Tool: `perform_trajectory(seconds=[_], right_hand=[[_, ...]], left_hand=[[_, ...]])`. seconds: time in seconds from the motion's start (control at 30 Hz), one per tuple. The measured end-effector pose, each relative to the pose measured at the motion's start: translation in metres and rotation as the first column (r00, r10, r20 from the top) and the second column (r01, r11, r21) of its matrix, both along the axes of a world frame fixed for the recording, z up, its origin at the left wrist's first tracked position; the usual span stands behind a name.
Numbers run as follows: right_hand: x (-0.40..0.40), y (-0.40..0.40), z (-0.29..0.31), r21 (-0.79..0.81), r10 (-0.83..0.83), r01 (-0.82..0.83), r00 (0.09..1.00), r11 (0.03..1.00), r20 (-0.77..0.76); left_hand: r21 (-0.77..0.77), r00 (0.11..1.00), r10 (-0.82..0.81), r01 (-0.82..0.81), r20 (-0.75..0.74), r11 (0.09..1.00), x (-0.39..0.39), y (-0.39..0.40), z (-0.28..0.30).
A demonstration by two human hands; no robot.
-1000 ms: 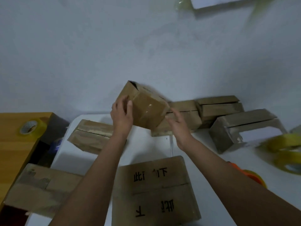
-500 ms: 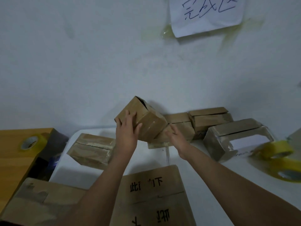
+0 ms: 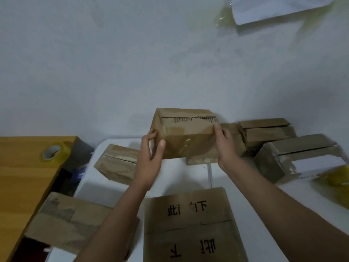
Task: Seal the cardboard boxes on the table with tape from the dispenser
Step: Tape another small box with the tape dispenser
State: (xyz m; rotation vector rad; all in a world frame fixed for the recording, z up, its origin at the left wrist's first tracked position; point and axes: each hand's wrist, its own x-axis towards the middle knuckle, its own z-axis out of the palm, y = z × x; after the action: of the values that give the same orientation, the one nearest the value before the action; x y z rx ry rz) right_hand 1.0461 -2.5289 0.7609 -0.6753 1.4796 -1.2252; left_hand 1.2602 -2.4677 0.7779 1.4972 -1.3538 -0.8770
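I hold a small brown cardboard box (image 3: 186, 133) level above the back of the white table (image 3: 181, 176). Its top seam shows black marks and its front face carries shiny clear tape. My left hand (image 3: 151, 156) grips the box's left end, thumb on the front, fingers curled round the side. My right hand (image 3: 223, 146) grips its right end. A yellow tape roll (image 3: 338, 178) lies blurred at the right edge. No dispenser is plainly visible.
More boxes stand along the wall at the right (image 3: 268, 133) (image 3: 294, 156), one lies at the left (image 3: 119, 163). A large printed box (image 3: 190, 224) and another box (image 3: 71, 222) sit near me. A tape roll (image 3: 54, 152) rests on the wooden desk (image 3: 24, 176).
The box was tilted on a corner in my left hand; it has turned level with its seam up, and my right hand has come from below onto its right end.
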Motion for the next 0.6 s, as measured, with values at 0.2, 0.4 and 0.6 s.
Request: perform_trajectory(seconds=[0.2, 0.4, 0.6], right_hand=[[-0.07, 0.077, 0.013, -0.146, -0.208, 0.175, 0.944, 0.974, -0.256], [-0.131, 0.161, -0.014, -0.066, -0.341, 0.338, 0.882, 0.939, -0.325], [-0.156, 0.219, -0.052, 0.041, -0.286, 0.316, 0.901, 0.948, -0.327]], left_hand=[[0.118, 0.985, 0.004, 0.017, -0.174, 0.993, -0.075, 0.012, 0.01], [0.258, 0.968, -0.213, 0.241, -0.132, 0.936, -0.149, 0.025, 0.002], [0.507, 0.838, -0.504, 0.349, 0.207, 0.788, -0.19, 0.025, -0.009]])
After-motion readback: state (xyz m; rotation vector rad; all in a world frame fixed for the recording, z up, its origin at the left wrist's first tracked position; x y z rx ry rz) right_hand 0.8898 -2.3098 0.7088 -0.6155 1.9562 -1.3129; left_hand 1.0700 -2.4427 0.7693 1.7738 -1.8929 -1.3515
